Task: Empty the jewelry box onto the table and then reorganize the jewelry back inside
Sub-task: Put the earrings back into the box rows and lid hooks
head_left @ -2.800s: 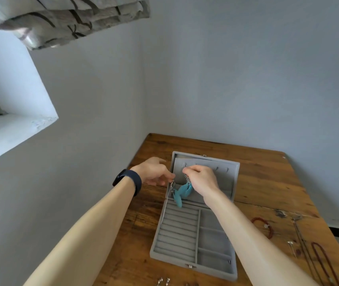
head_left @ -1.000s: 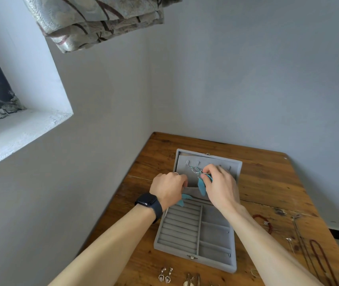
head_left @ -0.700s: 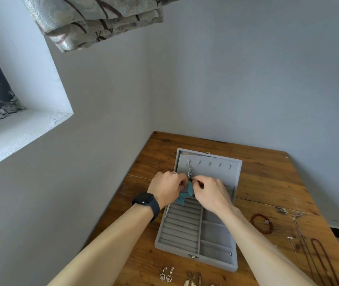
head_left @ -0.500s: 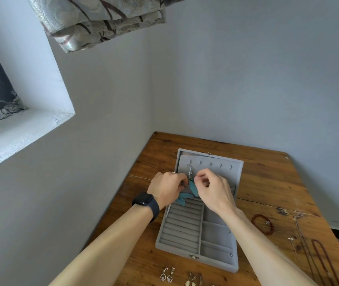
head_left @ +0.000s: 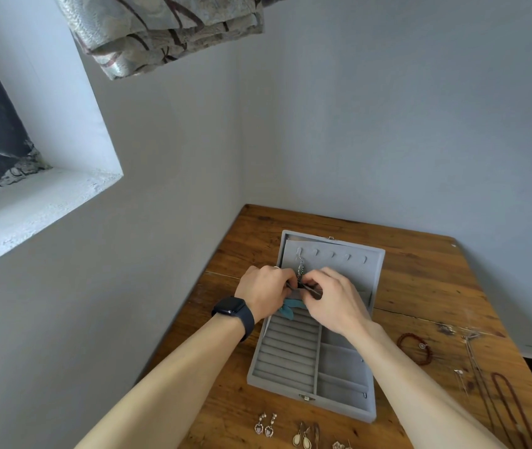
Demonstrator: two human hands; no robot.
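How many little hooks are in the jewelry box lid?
5, in a row across the open lid: the leftmost hook holds a chain; four bare hooks run rightward. None looks hidden.

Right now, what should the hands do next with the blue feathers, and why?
Probably tuck the teal feathers into the lid pocket: their chain already hangs on the leftmost hook, and the left hand and right hand pinch its lower end.
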